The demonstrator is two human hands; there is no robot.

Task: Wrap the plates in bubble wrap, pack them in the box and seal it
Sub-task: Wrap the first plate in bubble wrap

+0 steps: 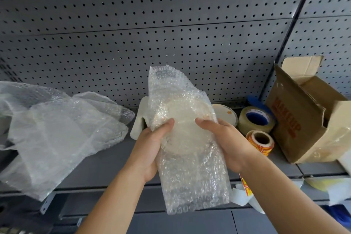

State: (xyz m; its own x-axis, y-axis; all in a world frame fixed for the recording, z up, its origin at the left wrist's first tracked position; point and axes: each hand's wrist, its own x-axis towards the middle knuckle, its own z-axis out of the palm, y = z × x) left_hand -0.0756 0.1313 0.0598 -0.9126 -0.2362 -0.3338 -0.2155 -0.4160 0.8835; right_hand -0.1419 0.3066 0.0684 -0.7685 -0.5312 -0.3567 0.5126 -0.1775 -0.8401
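Pegboard (133, 24): grey perforated wall that backs the work area.
Shelf (106, 159): grey ledge where we keep all the packing materials within arm's reach.
Spare wrap (57, 135): loose sheets heaped at the left, well apart from the box. We judge them to be stock for further plates.
Box (307, 119): cardboard, at the right end of the shelf, flaps up and mouth open. It is tilted toward us, so a parcel could slide in. Its contents are hidden.
Wrap (193, 186): one sheet folded around the plate like a sleeve, with both ends loose above and below.
Plate (186, 138): pale disc visible through the wrap. We hold it upright in the air over the shelf edge, not yet in the box. Held this way, the loose ends can be folded over.
Left hand (150, 150): grips the left edge of the parcel, thumb across the front and fingers hidden behind. We judge it pins the fold.
Right hand (226, 142): grips the right edge in the same way, thumb on the front. Together the two hands stop the sleeve from springing open.
Tape (255, 119): clear roll on edge, just beside the box, ready for sealing.
Second plate (225, 114): bare, partly hidden behind the parcel, awaiting its wrap.
Label roll (261, 142): red-and-yellow roll in front of the tape. We cannot tell its purpose.
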